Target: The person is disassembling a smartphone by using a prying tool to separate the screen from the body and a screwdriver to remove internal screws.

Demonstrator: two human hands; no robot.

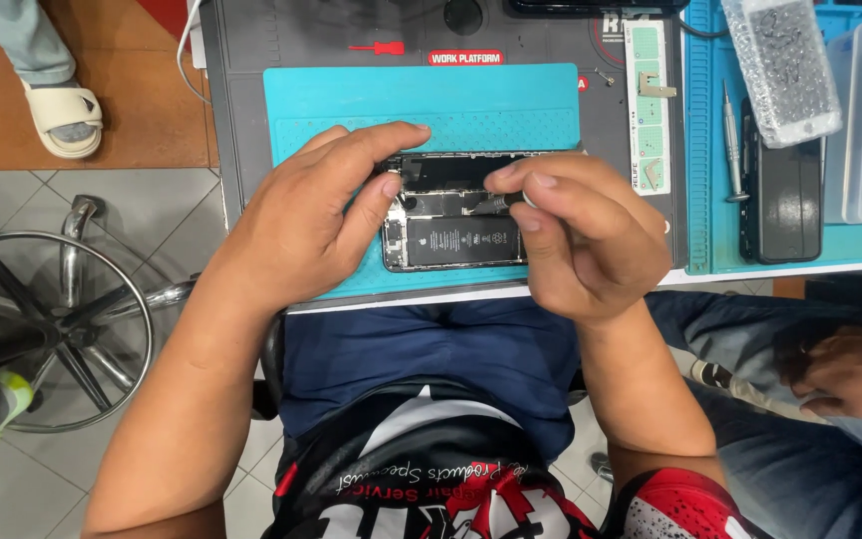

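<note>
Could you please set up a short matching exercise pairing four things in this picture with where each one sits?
Things:
1. opened phone
2. screwdriver
3. bubble-wrapped part
4. sandalled foot

Places:
A. on the brown floor at the upper left
B. on the teal mat, between the left hand and right hand
C. at the top right, above the dark phone
D. lying loose just left of the dark phone

Pairs: 1-B, 2-D, 3-C, 4-A
</note>
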